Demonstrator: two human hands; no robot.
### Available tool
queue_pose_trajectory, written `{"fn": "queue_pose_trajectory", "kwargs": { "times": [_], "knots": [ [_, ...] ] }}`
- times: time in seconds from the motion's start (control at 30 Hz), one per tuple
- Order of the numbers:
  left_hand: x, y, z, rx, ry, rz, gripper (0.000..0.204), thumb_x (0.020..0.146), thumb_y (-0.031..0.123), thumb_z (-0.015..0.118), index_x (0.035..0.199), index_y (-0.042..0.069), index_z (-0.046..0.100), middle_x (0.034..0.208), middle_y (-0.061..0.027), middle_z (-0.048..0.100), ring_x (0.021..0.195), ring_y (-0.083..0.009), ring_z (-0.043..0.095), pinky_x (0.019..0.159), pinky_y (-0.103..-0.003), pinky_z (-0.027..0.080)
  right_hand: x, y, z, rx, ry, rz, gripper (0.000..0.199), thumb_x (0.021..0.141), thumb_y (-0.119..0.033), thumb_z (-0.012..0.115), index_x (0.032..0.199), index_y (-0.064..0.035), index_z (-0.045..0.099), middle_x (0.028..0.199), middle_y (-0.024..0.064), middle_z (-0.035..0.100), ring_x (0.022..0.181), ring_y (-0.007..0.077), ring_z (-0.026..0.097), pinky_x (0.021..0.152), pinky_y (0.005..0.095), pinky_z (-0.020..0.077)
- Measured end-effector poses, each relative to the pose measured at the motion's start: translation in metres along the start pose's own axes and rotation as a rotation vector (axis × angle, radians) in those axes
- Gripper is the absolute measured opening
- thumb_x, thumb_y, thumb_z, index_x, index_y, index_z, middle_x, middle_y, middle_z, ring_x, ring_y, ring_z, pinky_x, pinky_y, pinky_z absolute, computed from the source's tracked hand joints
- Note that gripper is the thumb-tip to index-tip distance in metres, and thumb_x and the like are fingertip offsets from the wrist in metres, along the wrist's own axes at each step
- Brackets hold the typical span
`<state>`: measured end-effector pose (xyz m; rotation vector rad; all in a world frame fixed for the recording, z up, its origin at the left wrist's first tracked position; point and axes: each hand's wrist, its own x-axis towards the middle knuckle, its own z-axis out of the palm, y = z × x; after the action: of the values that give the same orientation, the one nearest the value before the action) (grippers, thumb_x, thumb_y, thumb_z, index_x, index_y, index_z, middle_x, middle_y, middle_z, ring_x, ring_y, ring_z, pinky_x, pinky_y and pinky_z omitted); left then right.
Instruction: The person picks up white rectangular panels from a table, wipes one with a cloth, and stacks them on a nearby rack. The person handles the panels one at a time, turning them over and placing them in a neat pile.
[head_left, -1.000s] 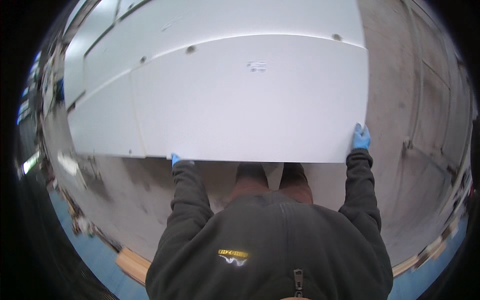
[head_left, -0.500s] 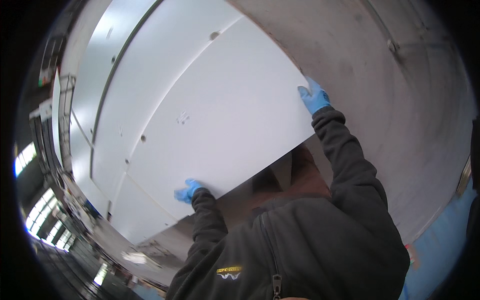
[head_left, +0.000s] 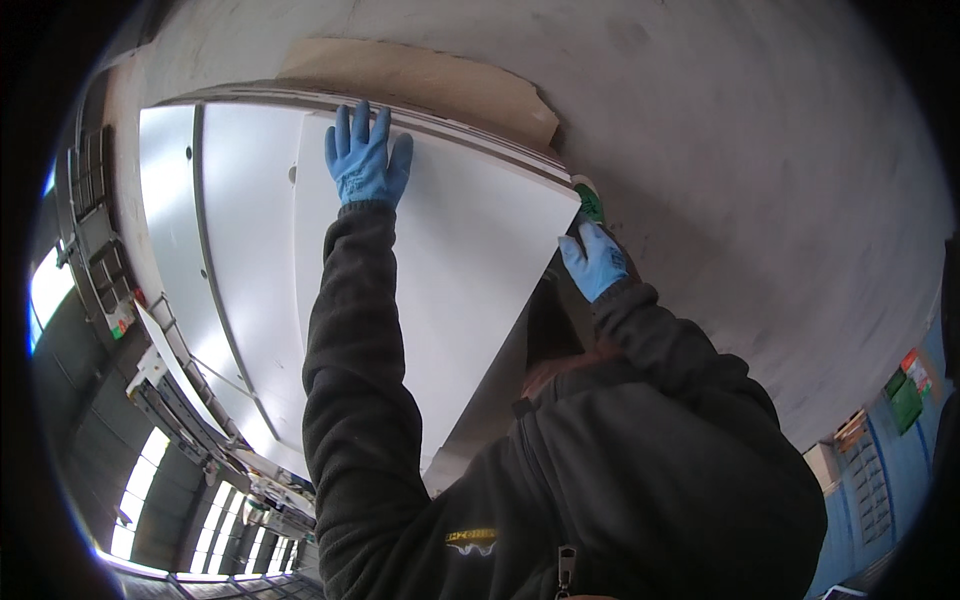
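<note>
A large white flat panel (head_left: 470,260) stands tilted in front of me, its far edge against other white panels (head_left: 235,230). My left hand (head_left: 366,158), in a blue glove, lies flat with fingers spread on the panel's face near its top edge. My right hand (head_left: 594,262), also in a blue glove, grips the panel's right edge near the upper corner. Both sleeves are dark fleece.
A brown cardboard sheet (head_left: 420,80) lies beyond the panels on the grey concrete floor (head_left: 760,180). A metal rack frame (head_left: 170,400) runs along the left. Blue floor strip and small boxes (head_left: 880,420) sit at the right rim.
The panel has swung from lying level across me to steeply tilted. My left hand moved from the lower edge up onto the face; my right hand stayed on the right edge.
</note>
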<state>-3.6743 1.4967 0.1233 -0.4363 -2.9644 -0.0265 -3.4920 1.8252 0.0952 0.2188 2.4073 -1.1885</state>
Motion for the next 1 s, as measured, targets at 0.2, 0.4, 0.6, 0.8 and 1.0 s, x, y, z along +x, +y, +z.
{"fn": "queue_pose_trajectory", "kwargs": {
  "times": [0.2,0.4,0.6,0.8,1.0],
  "knots": [
    [0.009,0.001,0.021,0.083,-0.294,0.013,0.042,0.090,0.041,0.059,0.123,0.015,0.066,0.135,-0.0059,0.059,0.139,-0.0314,0.040,0.117,-0.058,0.019,0.018,-0.009,0.004,0.031,-0.013,0.143,0.040,0.096,-0.040,0.057,0.091,-0.0006,0.063,0.091,0.0246,0.067,0.081,0.0436,0.065,0.072,0.0508,0.0519],
    [0.004,-0.003,0.030,0.039,-0.222,0.033,0.040,0.090,0.039,0.059,0.120,0.014,0.066,0.133,-0.0052,0.061,0.138,-0.0320,0.041,0.117,-0.057,0.019,0.024,-0.019,-0.007,-0.031,-0.107,0.253,0.042,0.096,-0.041,0.056,0.097,0.0004,0.065,0.092,0.0246,0.068,0.084,0.0431,0.066,0.074,0.0499,0.0532],
    [0.010,-0.034,0.039,0.139,-0.083,-0.535,0.064,0.088,0.056,0.058,0.145,0.030,0.048,0.162,-0.0152,0.025,0.149,-0.0423,0.016,0.119,-0.056,0.009,0.028,-0.027,-0.015,-0.037,-0.168,0.298,0.046,0.096,-0.042,0.052,0.100,0.0010,0.066,0.095,0.0246,0.069,0.086,0.0427,0.066,0.077,0.0502,0.0533],
    [0.021,-0.044,0.046,0.020,-0.208,-0.598,0.049,0.089,0.055,0.057,0.128,0.027,0.066,0.163,-0.0172,0.023,0.150,-0.0437,0.013,0.118,-0.062,0.005,0.029,-0.032,-0.018,-0.023,-0.179,0.312,0.046,0.096,-0.042,0.052,0.104,0.0016,0.066,0.096,0.0247,0.069,0.087,0.0424,0.067,0.079,0.0502,0.0533],
    [0.027,-0.025,0.043,0.086,-0.235,-0.604,0.044,0.092,0.053,0.053,0.121,0.024,0.070,0.161,-0.0168,0.027,0.149,-0.0477,0.012,0.116,-0.067,0.007,0.030,-0.036,-0.021,-0.039,-0.195,0.320,0.047,0.096,-0.041,0.052,0.104,0.0025,0.066,0.097,0.0257,0.069,0.088,0.0422,0.067,0.080,0.0500,0.0532]
  ]
}}
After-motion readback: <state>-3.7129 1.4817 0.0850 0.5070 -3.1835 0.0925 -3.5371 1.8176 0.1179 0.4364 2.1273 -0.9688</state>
